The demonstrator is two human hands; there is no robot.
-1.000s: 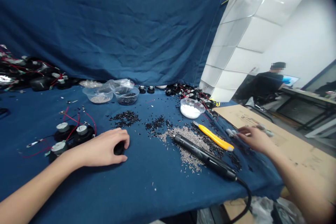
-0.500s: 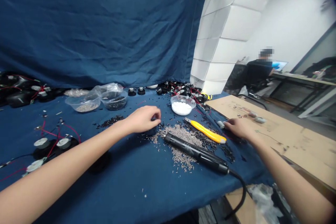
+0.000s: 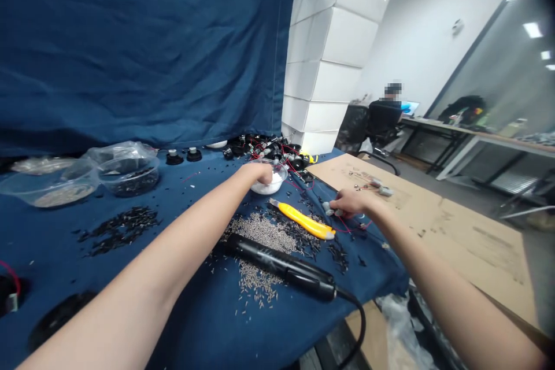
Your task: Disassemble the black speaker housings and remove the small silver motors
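My left hand (image 3: 260,173) reaches into a clear bowl (image 3: 284,173) of white pieces; its fingertips are hidden there. My right hand (image 3: 349,202) pinches a small grey-white part (image 3: 328,207) with red wires, beside the cardboard edge. Between my arms lie a yellow utility knife (image 3: 306,221), a black corded electric screwdriver (image 3: 281,265) and a heap of small metal screws (image 3: 260,232) on the blue cloth (image 3: 208,324).
Clear tubs (image 3: 130,182) and a pile of black pieces (image 3: 121,228) are on the left. Wired black parts (image 3: 260,147) lie at the back near stacked white boxes (image 3: 327,69). Cardboard (image 3: 459,231) covers the right; a person (image 3: 385,110) sits beyond.
The view has turned right. My left hand has moved from above the cloth near the screws into the bowl. My right hand stays by the cardboard edge, with more of the grey-white part showing.
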